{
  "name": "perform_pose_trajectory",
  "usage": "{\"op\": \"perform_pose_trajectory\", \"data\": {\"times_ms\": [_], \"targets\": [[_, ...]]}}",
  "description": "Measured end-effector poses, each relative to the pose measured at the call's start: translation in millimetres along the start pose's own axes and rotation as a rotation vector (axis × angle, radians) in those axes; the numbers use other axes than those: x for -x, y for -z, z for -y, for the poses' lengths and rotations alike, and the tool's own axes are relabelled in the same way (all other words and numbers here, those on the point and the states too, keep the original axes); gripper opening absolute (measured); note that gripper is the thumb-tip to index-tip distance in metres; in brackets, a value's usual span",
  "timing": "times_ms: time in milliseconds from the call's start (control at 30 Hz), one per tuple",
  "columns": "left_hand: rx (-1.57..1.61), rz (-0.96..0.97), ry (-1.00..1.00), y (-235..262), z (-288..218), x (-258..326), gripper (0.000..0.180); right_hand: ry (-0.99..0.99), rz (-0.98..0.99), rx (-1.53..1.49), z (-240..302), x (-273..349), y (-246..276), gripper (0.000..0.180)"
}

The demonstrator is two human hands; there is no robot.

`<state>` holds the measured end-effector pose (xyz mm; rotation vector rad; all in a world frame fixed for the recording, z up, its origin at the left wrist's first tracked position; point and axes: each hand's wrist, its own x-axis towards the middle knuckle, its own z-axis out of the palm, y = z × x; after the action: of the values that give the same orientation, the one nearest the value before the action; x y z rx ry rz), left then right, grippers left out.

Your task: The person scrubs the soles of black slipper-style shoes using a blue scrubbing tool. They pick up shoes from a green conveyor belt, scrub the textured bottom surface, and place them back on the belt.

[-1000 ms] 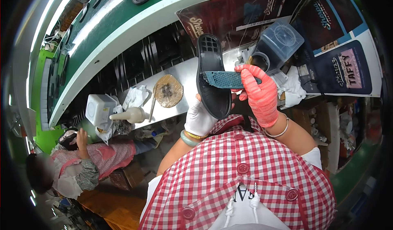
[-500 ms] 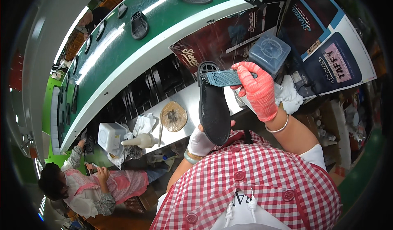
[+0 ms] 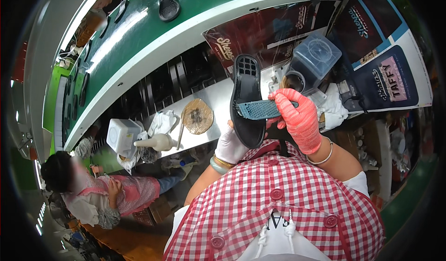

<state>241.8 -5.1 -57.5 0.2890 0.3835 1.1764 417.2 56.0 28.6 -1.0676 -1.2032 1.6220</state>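
Observation:
A black shoe sole point(image 3: 246, 86) is in front of me, its grid-patterned end pointing away. My left hand point(image 3: 231, 145), in a white glove, grips the sole's near end, thumb along its left edge. In a coral-pink glove, my right hand point(image 3: 298, 121) pinches one end of a flat blue-grey strip-shaped tool point(image 3: 260, 111) with a dimpled surface. That tool lies across the middle of the sole, its far tip near the left rim. Whether it has bristles underneath is hidden.
Ahead curves a green conveyor point(image 3: 134, 40) carrying several black soles point(image 3: 169, 6). On the metal shelf are a round wrapped disc point(image 3: 198, 116), a pale squeeze bottle point(image 3: 158, 142), a white container point(image 3: 123, 135) and a clear plastic box point(image 3: 317, 56). A person point(image 3: 97, 186) sits at left.
The blue-grey tool has moved from the grid-patterned end toward me, onto the sole's middle. The sole has tipped slightly and more of its inside shows. Both hands keep their grips.

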Motion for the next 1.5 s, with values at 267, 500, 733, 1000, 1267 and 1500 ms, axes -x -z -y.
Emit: {"op": "perform_pose_trajectory", "data": {"times_ms": [267,500,733,1000,1267,1500], "targets": [[0.093,-0.088,-0.059,3,5,-3,0.063,-0.081,0.099,0.044,2,18,-1,0.021],[0.014,-0.223,-0.028,-2,8,4,0.063,0.001,0.342,0.249,0,14,9,0.023],[-0.123,0.004,0.081,12,3,8,0.059,-0.345,0.494,0.325,24,-8,-3,0.028],[-0.036,-0.179,0.311,15,-8,11,0.040,-0.361,0.567,0.408,12,-30,-20,0.030],[-0.224,-0.118,0.323,45,-15,15,0.035,-0.380,0.606,0.442,7,-35,-16,0.028],[-0.861,0.137,0.291,77,-17,24,0.066,-0.411,0.588,0.427,7,-31,-4,0.025]]}}
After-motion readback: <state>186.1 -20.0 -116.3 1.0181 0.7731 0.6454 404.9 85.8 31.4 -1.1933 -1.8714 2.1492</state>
